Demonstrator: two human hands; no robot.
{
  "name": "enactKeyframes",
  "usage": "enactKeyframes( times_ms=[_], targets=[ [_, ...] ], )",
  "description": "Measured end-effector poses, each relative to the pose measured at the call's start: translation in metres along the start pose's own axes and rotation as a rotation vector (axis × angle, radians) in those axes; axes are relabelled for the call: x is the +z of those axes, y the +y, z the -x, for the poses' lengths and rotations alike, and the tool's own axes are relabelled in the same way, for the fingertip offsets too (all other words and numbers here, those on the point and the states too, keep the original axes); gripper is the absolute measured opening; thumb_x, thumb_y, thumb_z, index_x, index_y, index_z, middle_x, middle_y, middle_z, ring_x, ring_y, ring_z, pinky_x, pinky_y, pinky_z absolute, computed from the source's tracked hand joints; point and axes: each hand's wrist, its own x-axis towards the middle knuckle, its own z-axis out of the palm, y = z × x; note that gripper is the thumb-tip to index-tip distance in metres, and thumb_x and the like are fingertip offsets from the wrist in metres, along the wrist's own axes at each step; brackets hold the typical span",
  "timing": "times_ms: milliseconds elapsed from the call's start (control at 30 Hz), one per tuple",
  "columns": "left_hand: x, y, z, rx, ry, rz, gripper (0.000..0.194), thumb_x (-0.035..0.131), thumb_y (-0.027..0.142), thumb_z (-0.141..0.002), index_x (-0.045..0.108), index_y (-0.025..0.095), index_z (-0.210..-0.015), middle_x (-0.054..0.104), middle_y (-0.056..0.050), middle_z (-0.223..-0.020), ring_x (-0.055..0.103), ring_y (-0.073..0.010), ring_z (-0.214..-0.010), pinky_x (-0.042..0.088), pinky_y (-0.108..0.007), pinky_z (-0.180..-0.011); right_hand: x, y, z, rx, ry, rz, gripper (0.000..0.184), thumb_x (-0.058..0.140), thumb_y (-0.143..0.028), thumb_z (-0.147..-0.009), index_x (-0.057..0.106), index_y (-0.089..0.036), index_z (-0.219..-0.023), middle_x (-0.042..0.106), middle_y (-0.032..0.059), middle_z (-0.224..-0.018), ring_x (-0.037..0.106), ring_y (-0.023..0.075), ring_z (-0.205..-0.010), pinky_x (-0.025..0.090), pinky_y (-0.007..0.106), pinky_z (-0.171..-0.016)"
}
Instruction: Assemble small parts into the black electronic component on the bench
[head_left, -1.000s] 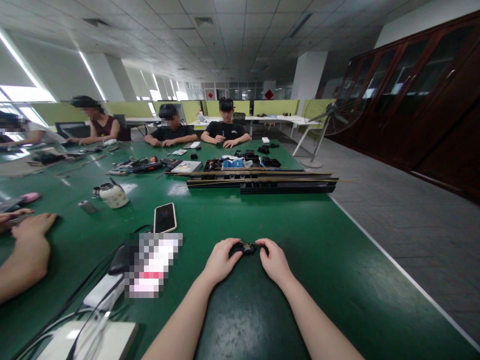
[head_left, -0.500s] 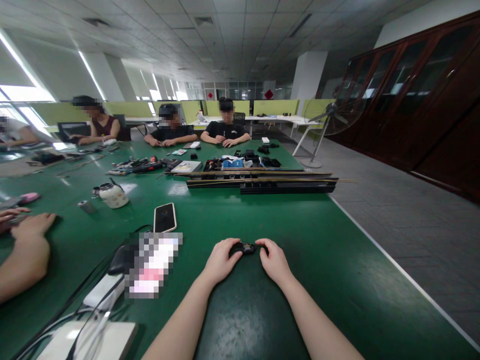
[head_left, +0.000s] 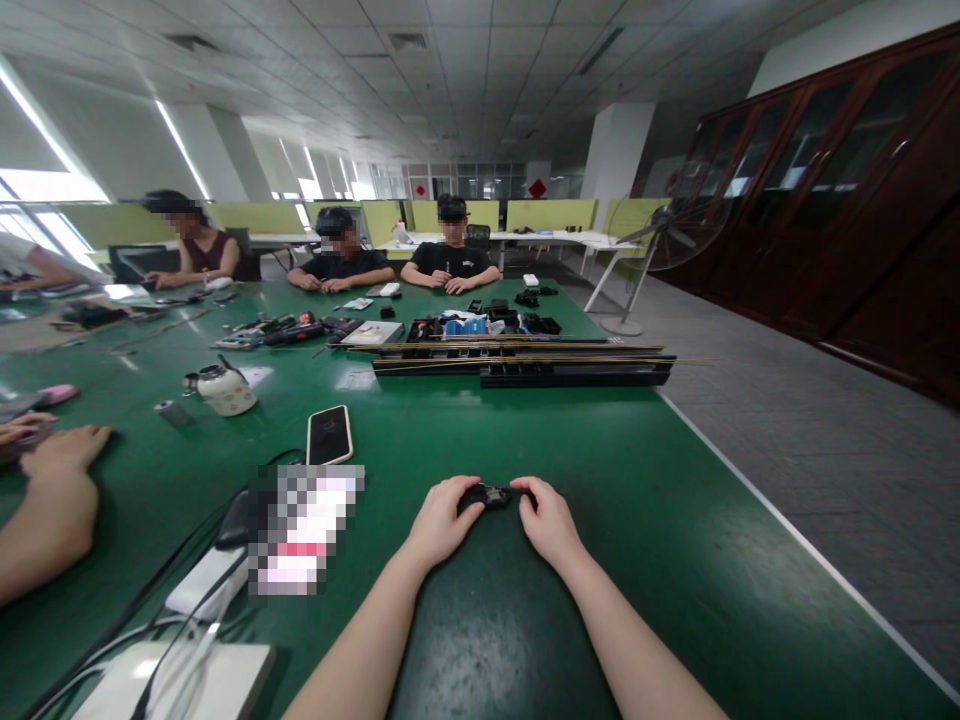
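While the head view looked along the green desk (head_left: 675,580), the left hand (head_left: 442,515) grasped the left end of a small black part (head_left: 495,497) between thumb and fingers. At the part's right end curled the right hand (head_left: 551,520), its fingertips close against it, though whether they gripped could not be told. Beyond the part stretched long black rails (head_left: 577,376); to its left and farther off lay a phone (head_left: 330,437), and well to its left rested a co-worker's forearm (head_left: 60,510).
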Motion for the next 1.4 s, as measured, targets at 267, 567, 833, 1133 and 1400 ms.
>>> enactKeyframes(
  times_ms=[267,567,833,1133,1400],
  targets=[
    [-0.0012,0.0017,0.0001,-0.009,-0.005,0.003,0.036,0.062,0.022,-0.077,0.056,0.021,-0.112,0.063,-0.006,-0.111,0.056,-0.0235,-0.104,0.043,-0.039,-0.091,-0.0001,-0.0001,0.0002,0.004,-0.001,-0.002,0.029,0.041,-0.009,-0.074,0.062,-0.020,-0.091,0.067,0.0047,-0.094,0.061,0.0190,-0.093,0.047,0.035,-0.087],
    [-0.0002,0.0006,-0.0003,-0.015,-0.011,0.008,0.040,0.065,0.022,-0.074,0.055,0.020,-0.113,0.063,-0.006,-0.110,0.056,-0.0233,-0.103,0.043,-0.038,-0.090,0.0010,0.0008,-0.0002,0.004,0.001,-0.011,0.029,0.041,-0.009,-0.073,0.063,-0.020,-0.089,0.067,0.0047,-0.092,0.061,0.0189,-0.091,0.047,0.034,-0.086],
    [-0.0002,0.0000,0.0002,-0.026,-0.010,0.005,0.041,0.066,0.024,-0.074,0.055,0.020,-0.114,0.062,-0.006,-0.111,0.056,-0.0232,-0.103,0.042,-0.038,-0.091,0.0014,0.0021,-0.0003,0.003,-0.001,-0.015,0.030,0.041,-0.009,-0.073,0.063,-0.021,-0.090,0.067,0.0045,-0.093,0.061,0.0194,-0.092,0.047,0.035,-0.086],
    [-0.0008,0.0000,-0.0008,-0.015,-0.007,-0.014,0.045,0.070,0.026,-0.071,0.056,0.019,-0.113,0.061,-0.006,-0.107,0.054,-0.0224,-0.100,0.043,-0.035,-0.089,0.0006,0.0013,-0.0004,0.003,0.004,-0.017,0.030,0.042,-0.009,-0.073,0.063,-0.022,-0.089,0.067,0.0037,-0.091,0.061,0.0194,-0.091,0.047,0.034,-0.085],
    [0.0006,-0.0012,0.0000,-0.011,0.004,-0.052,0.041,0.067,0.032,-0.073,0.058,0.022,-0.111,0.058,-0.005,-0.099,0.052,-0.0225,-0.094,0.044,-0.036,-0.084,0.0013,0.0015,-0.0003,-0.003,0.013,-0.017,0.028,0.042,-0.011,-0.073,0.063,-0.020,-0.089,0.067,0.0045,-0.091,0.061,0.0193,-0.090,0.047,0.034,-0.085]
  ],
)
